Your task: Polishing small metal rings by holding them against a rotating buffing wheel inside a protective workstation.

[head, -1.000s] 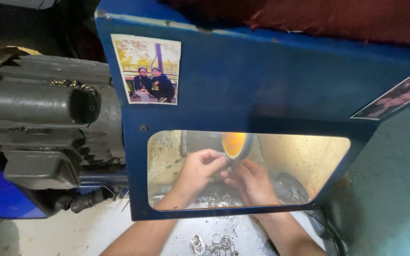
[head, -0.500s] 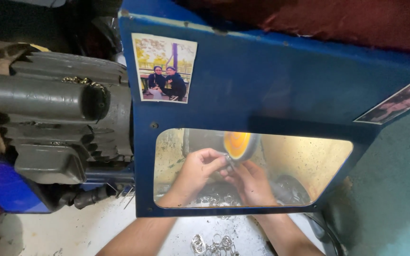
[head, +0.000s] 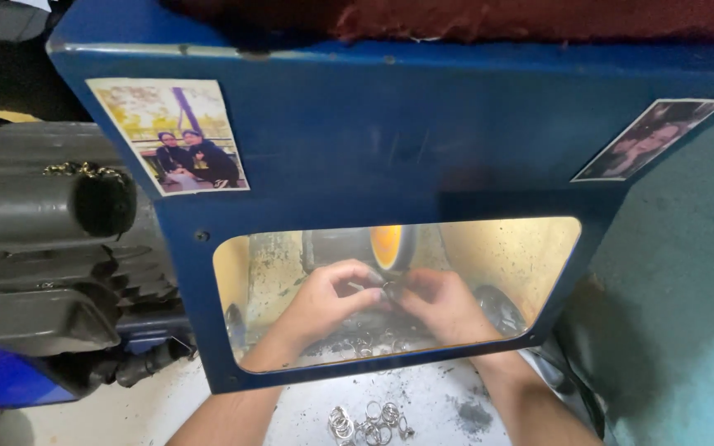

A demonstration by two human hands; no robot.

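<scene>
Behind the clear window of a blue machine hood (head: 423,132), my left hand (head: 328,301) and my right hand (head: 448,306) meet just below an orange buffing wheel (head: 390,246). Together the fingertips pinch a small metal ring (head: 388,289) close to the wheel. Both forearms reach in under the hood's lower edge. The ring is mostly hidden by my fingers.
Several small metal rings (head: 367,423) lie on the white dusty bench (head: 291,413) in front of the hood, more inside under my hands. A grey electric motor (head: 51,248) sits at the left. Two photographs (head: 171,136) are stuck on the hood.
The view has shifted, so the hood and window sit lower and more central. My hands stay together under the orange wheel, still holding the small ring.
</scene>
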